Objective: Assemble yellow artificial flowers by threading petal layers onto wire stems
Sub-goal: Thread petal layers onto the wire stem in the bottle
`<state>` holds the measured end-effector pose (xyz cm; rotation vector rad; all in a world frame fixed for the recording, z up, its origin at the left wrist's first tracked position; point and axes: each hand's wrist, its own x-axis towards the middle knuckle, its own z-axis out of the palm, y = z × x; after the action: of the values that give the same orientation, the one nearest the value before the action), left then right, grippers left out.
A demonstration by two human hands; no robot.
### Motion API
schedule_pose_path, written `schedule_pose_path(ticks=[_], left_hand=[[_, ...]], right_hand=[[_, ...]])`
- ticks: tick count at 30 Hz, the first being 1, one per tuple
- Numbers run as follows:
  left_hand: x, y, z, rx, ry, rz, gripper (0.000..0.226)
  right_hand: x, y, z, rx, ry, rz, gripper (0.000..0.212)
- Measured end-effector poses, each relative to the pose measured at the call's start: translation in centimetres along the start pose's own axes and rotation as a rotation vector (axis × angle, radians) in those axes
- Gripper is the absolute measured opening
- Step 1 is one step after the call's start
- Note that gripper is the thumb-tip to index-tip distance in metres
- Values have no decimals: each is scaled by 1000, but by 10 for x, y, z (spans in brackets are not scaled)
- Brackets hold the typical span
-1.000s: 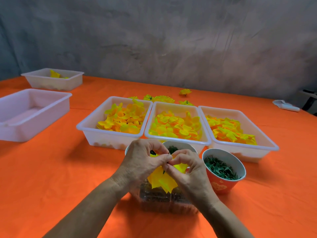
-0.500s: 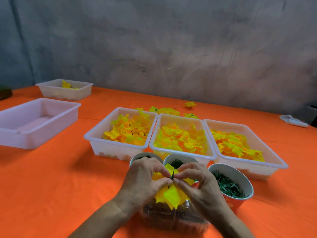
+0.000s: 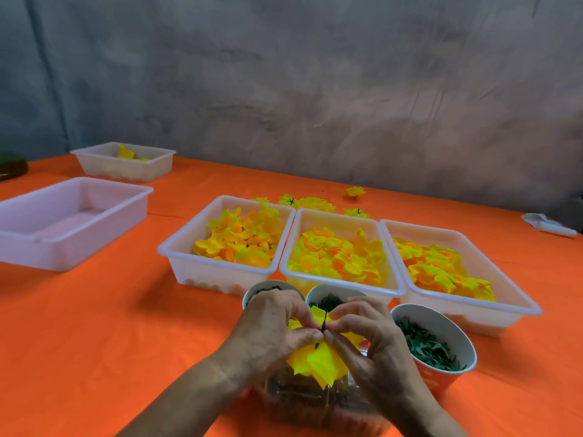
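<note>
Fingertips (image 3: pixel 310 335) of both hands pinched on petals (image 3: pixel 318 362) around stem (image 3: pixel 324 321). Stem axis upright, tip far, between left hand (image 3: pixel 271 326) and right hand (image 3: pixel 369 335), equally near.

This looks like a small craft workshop set up for piecework — a makeshift one. A desk (image 3: pixel 94 326) under an orange cloth stands against a bare, stained grey wall (image 3: pixel 315 89). Three white plastic trays (image 3: pixel 220 272) sit side by side, each sorted full of yellow fabric petals (image 3: pixel 243 241). Paper cups (image 3: pixel 441 367) of green parts stand in front of them, and finished yellow flowers (image 3: pixel 315 203) lie loose behind — stock laid out for repeated hand assembly.
</note>
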<state>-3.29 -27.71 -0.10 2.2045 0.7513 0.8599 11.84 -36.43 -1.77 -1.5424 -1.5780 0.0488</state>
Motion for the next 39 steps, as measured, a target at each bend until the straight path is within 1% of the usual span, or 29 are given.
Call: schedule_pose_path(ticks=[4,7,10,12,15,18,20,22,24,26,28,31,35,39], left_hand=[[8,9,-7,82,-78,-95,9],[12,14,-14,83,-162,-163,9],[10,13,-18,52,-199,-175,18],[9,11,-17,57,-181,-160,17],[9,9,-14,52,-153,-147,12],[8,6,-13,25,-155,-136,11],[7,7,-13,-7,-145,-123,11],[6,7,-13,-16,-135,-128,15],[7,5,-13,-15,-127,-130,22],[7,4,-12,-45,-110,-119,21],[4,4,-10,-82,-85,-94,23],[2,4,-6,-33,-34,-66,26],[3,4,-2,19,-2,-36,12],[2,2,1,28,35,11,7]], right_hand=[[1,-10,-5,59,-43,95,20],[3,-15,-4,72,-51,150,15],[4,-17,0,55,-55,172,11],[3,-15,4,69,-38,177,11],[1,-10,9,104,38,159,13],[-2,-8,13,119,53,143,11],[-2,-8,12,135,35,153,9],[-1,-7,8,154,2,185,9],[-1,-7,1,165,-50,192,16],[-1,-8,-6,183,-87,192,22],[-3,-8,-9,200,-93,216,19],[-3,-7,-7,190,-79,233,14],[-2,-6,-6,160,-80,205,20],[-4,-4,-3,219,-52,199,25]])
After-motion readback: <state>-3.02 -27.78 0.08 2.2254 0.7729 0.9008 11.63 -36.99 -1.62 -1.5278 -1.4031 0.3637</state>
